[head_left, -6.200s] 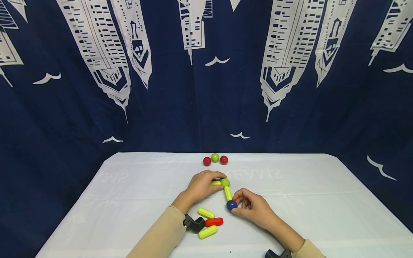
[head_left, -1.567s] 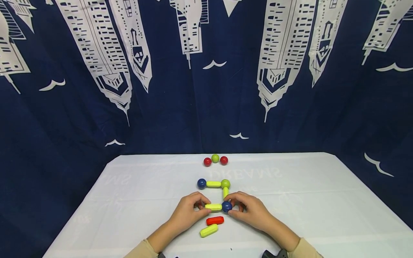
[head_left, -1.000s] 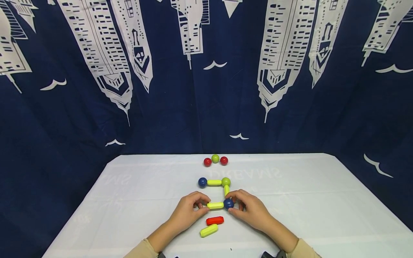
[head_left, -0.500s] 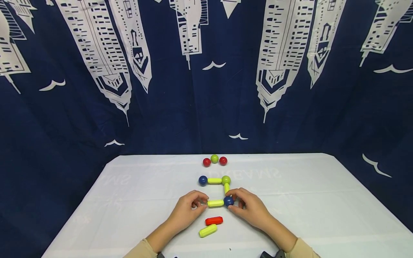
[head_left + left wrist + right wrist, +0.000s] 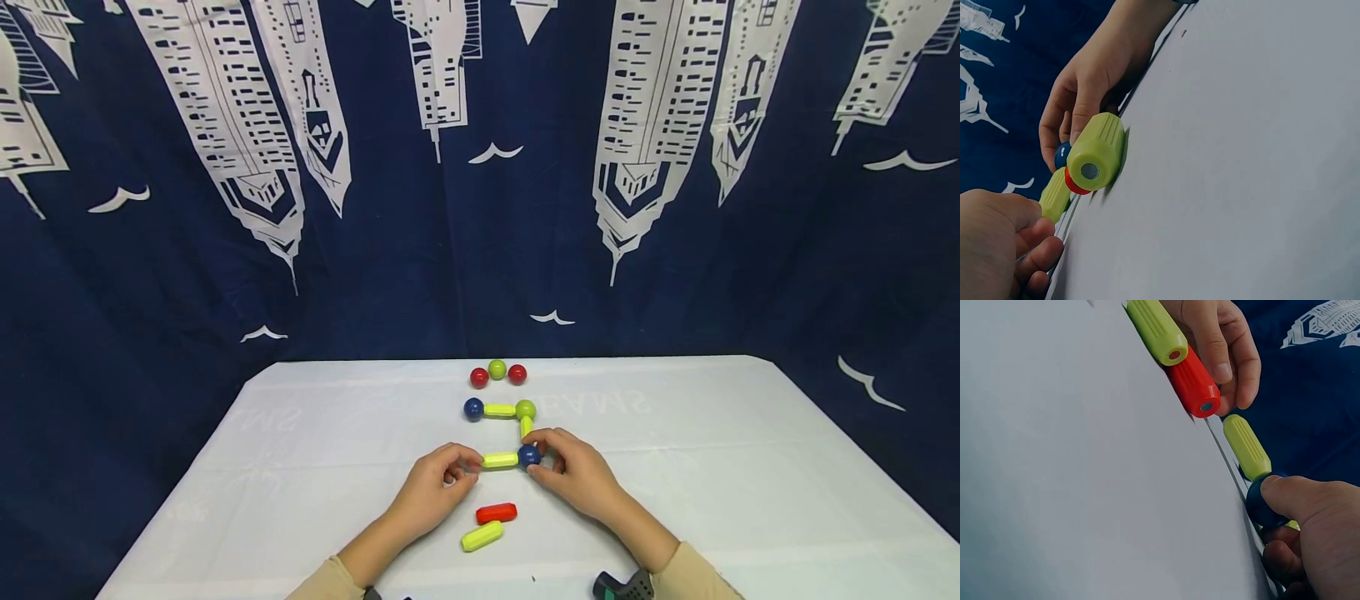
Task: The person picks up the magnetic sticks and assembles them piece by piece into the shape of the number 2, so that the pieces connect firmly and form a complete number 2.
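Observation:
My right hand [image 5: 579, 477] pinches a blue ball [image 5: 528, 457] between thumb and fingers; the right wrist view shows the thumb on the ball [image 5: 1264, 503]. From that ball a yellow-green magnetic rod [image 5: 500, 460] runs left. Another yellow-green rod [image 5: 527, 428] leads away to a green ball [image 5: 525, 410], partly hidden by my fingers. A third rod [image 5: 499, 410] joins the green ball to a second blue ball [image 5: 473, 409]. My left hand [image 5: 433, 493] has its fingers loosely bent at the near rod's free end, and the right wrist view shows a small gap there.
A red rod [image 5: 497, 513] and a loose yellow-green rod [image 5: 482, 536] lie on the white table [image 5: 300, 500], nearer the body. Behind the chain sit two red balls [image 5: 479, 378] and a green ball [image 5: 497, 369]. A dark blue printed cloth [image 5: 525, 250] hangs at the back.
The near rod has been added to the blue ball, and my left hand has let go of it. The whole chain has slid away from me with my right hand on the ball.

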Motion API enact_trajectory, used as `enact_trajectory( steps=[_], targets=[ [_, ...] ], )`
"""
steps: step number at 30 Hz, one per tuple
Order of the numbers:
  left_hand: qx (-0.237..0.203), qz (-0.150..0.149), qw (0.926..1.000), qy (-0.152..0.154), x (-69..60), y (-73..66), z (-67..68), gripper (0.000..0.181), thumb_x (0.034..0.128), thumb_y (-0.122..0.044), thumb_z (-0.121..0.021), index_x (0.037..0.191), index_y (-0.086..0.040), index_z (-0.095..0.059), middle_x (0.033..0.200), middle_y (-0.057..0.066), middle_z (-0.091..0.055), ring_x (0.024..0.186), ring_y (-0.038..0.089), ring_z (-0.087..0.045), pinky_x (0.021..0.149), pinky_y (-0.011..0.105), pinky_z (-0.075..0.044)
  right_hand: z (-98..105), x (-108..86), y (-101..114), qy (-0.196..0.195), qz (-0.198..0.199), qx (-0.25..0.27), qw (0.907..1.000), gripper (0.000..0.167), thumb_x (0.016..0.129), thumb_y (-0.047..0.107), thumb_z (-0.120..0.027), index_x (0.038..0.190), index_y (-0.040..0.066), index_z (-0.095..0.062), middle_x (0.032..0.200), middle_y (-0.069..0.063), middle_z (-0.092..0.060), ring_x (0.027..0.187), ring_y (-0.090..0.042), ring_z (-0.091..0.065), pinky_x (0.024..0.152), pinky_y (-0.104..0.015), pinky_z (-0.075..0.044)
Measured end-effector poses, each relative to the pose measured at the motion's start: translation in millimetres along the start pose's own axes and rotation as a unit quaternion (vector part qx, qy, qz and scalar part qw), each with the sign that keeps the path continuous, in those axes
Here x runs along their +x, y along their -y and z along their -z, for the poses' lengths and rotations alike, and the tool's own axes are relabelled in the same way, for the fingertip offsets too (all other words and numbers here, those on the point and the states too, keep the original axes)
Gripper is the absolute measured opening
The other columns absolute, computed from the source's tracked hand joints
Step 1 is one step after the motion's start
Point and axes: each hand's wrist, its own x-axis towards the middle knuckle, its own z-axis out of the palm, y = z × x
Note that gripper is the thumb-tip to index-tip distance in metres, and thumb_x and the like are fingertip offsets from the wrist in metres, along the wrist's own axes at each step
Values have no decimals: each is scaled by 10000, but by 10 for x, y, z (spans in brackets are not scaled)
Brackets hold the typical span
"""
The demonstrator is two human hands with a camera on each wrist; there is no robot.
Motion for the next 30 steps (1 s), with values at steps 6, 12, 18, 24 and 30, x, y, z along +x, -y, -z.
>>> enact_trajectory(
  steps=[6,12,18,24,30],
  targets=[
    [-39,-17,10000,15,1,-4,-1,137,937,-120,-683,1064,-170,-697,950,-60,-692,788,11,-564,707,179,-474,-5,12,-10,14,-142,-42,9999,341,846,216,-791,1157,279,-664,944,113,-603,656,-16,-466,580,-193,-411],
    [-376,345,9987,-87,33,-10,-24,115,947,-177,-678,1057,-176,-708,919,-41,-682,735,27,-549,666,175,-473,10,-2,-23,21,-214,-79,9997,340,847,213,-790,1154,282,-660,948,108,-603,660,-21,-470,582,-193,-411],
    [-1115,991,9887,-168,134,-68,9,159,949,-174,-660,1087,-106,-702,918,43,-674,706,105,-590,610,184,-468,32,-11,-28,-39,-223,-90,9997,338,843,196,-792,1146,270,-662,942,108,-600,650,-16,-468,575,-192,-406],
    [-765,1173,9878,-682,340,-77,135,143,949,-138,-636,1073,-106,-701,995,62,-659,773,122,-557,636,205,-454,-6,-5,-40,-47,-150,-39,9999,347,839,191,-793,1145,281,-656,951,104,-604,643,-9,-468,566,-190,-407],
    [-663,1484,9807,-1083,722,-24,249,251,930,-162,-662,1165,-74,-667,1127,104,-646,896,174,-565,720,243,-462,-41,-4,-33,-29,-186,24,9998,353,835,192,-797,1138,303,-654,951,105,-609,637,-7,-472,558,-193,-407]
  ],
)
